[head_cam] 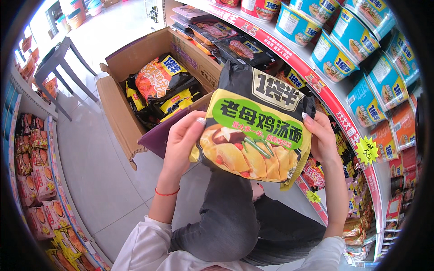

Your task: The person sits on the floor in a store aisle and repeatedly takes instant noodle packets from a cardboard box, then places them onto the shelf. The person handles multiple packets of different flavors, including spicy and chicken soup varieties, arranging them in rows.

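Note:
A black and yellow bag of instant noodles (254, 132), its front bearing large writing and a picture of chicken soup, is held up before me above my knee. My left hand (185, 137) grips its left edge, thumb on the front. At the opposite edge, my right hand (320, 133) holds the bag the same way. Behind the bag, an open cardboard box (118, 111) stands on the floor with several noodle bags (162, 79) lying inside. The bag hides the box's near right corner.
On the right, a curved-looking shelf (298, 62) carries stacked blue noodle tubs (334, 56) above packaged noodles (244, 47). A grey stool (64, 64) stands at the upper left. Another shelf at the left holds snack bags (44, 179). Grey tiles (118, 189) cover the floor.

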The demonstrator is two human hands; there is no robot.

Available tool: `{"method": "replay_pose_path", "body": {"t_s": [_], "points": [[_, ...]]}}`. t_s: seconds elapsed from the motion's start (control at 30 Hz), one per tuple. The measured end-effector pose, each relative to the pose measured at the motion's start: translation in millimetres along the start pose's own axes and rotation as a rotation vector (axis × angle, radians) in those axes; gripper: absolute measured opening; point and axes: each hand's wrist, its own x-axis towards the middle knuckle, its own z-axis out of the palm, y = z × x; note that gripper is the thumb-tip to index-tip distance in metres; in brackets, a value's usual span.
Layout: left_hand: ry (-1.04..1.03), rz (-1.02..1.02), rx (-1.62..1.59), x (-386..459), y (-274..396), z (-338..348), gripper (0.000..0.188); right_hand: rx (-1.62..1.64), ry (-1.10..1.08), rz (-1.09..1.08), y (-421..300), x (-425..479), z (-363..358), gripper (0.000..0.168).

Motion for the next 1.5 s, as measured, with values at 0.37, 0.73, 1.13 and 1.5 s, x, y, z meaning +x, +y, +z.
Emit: {"method": "replay_pose_path", "body": {"t_s": [0.37, 0.73, 1.13, 1.5], "points": [[0.21, 0.144, 0.306, 0.2, -7.8, 10.5, 0.01, -0.056, 0.115, -0.023, 17.2, -9.2, 3.7, 0.027], [0.149, 0.071, 0.171, -6.4, -20.2, 10.5, 0.013, 0.299, 0.298, 0.146, 58.1, -4.5, 16.5, 0.051], [0.099, 0.26, 0.468, -6.9, -17.6, 24.8, 0.012, 0.131, 0.254, -0.033, 46.6, -1.0, -4.9, 0.03], [0.171, 0.406, 0.581, -26.7, -23.4, 73.6, 0.011, -0.351, 0.544, -0.405, 27.9, -40.4, -40.3, 0.031]]}}
